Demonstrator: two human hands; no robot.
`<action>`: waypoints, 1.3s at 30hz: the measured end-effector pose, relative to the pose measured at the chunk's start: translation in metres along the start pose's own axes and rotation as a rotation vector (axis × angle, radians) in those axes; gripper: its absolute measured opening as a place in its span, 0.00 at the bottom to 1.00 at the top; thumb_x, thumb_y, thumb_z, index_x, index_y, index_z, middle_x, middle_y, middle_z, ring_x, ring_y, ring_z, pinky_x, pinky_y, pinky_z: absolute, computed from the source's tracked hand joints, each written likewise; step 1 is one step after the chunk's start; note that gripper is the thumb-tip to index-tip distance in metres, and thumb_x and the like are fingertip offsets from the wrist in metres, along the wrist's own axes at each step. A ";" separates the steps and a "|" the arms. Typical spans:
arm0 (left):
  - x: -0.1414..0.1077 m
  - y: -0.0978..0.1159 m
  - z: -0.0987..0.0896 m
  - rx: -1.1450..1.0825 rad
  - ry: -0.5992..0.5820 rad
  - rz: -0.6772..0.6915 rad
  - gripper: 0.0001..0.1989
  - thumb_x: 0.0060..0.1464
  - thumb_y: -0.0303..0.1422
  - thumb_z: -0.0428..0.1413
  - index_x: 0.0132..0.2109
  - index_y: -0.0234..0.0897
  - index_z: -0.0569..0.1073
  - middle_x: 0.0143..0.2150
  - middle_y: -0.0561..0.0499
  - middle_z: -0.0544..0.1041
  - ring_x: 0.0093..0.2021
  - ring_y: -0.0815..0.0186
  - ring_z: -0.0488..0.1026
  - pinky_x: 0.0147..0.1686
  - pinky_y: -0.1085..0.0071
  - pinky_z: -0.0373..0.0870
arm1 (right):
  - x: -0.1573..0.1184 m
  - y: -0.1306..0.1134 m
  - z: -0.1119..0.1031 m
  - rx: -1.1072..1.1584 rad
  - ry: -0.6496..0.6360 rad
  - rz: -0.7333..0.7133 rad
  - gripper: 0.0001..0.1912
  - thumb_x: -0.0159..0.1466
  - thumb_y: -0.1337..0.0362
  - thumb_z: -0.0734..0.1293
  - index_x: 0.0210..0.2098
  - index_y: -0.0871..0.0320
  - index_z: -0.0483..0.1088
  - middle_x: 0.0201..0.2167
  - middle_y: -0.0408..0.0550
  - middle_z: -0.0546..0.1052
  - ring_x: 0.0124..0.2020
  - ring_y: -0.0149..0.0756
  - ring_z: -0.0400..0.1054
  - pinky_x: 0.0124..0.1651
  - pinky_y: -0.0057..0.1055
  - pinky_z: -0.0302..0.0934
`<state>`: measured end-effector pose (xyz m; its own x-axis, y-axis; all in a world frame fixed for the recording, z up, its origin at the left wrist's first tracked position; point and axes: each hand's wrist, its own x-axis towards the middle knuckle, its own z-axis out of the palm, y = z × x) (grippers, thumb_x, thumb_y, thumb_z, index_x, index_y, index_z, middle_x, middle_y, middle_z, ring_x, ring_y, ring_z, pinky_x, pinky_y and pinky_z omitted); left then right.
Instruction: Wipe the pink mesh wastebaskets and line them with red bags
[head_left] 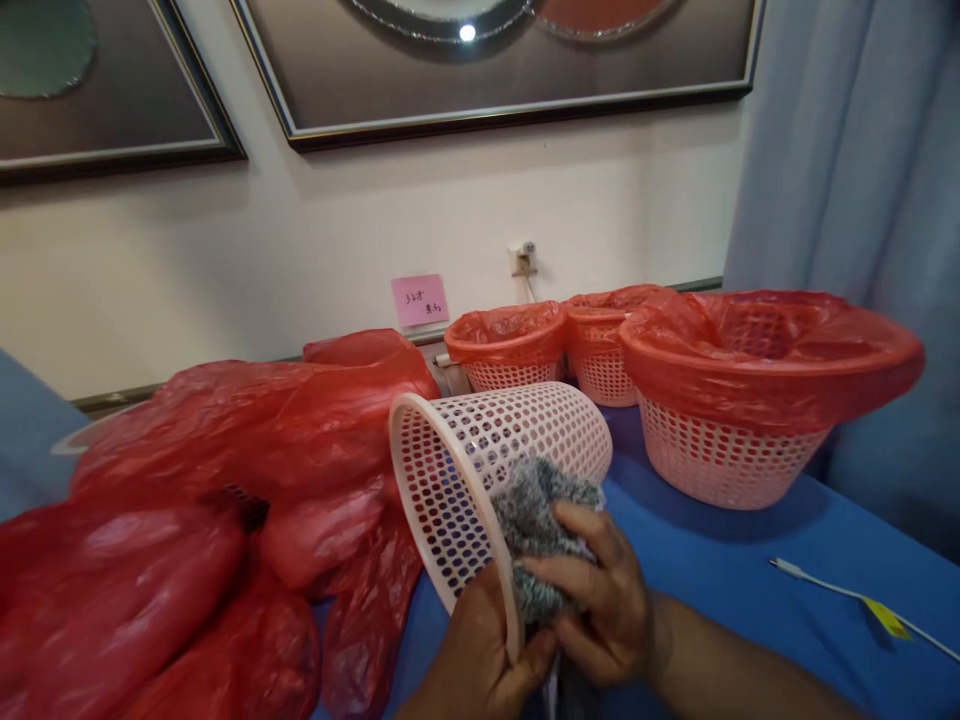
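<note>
A pale pink perforated basket point(536, 415) lies tilted on its side above the blue table, its open mouth facing left. My left hand point(487, 640) grips its rim at the lower edge, the fingers inside the mouth and the thumb outside. A grey fuzzy cloth point(536, 505) is bunched in my right hand point(600, 590) and pressed against the outer side of the basket near the rim. Part of the cloth hangs down below my hands, where it is dark and hard to make out.
Red plastic bags point(300, 430) are heaped at the left. Bag-lined baskets stand behind and at the right, the largest basket point(727, 450) nearest. A white cable point(832, 590) with a yellow tag lies on the blue table point(712, 570). A pink note point(420, 300) is on the wall.
</note>
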<state>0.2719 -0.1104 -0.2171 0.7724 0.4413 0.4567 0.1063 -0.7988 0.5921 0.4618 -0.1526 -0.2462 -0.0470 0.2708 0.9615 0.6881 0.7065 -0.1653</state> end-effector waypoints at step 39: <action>-0.005 -0.015 0.011 0.038 0.014 -0.159 0.30 0.61 0.29 0.55 0.70 0.44 0.69 0.68 0.43 0.74 0.67 0.49 0.72 0.67 0.53 0.70 | 0.001 0.005 0.003 -0.021 -0.017 0.064 0.30 0.63 0.70 0.63 0.64 0.50 0.70 0.68 0.53 0.63 0.62 0.48 0.69 0.59 0.46 0.71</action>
<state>0.2728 -0.1052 -0.2354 0.7352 0.5692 0.3682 0.2509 -0.7330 0.6322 0.4631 -0.1470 -0.2464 -0.0143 0.3262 0.9452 0.7049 0.6737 -0.2218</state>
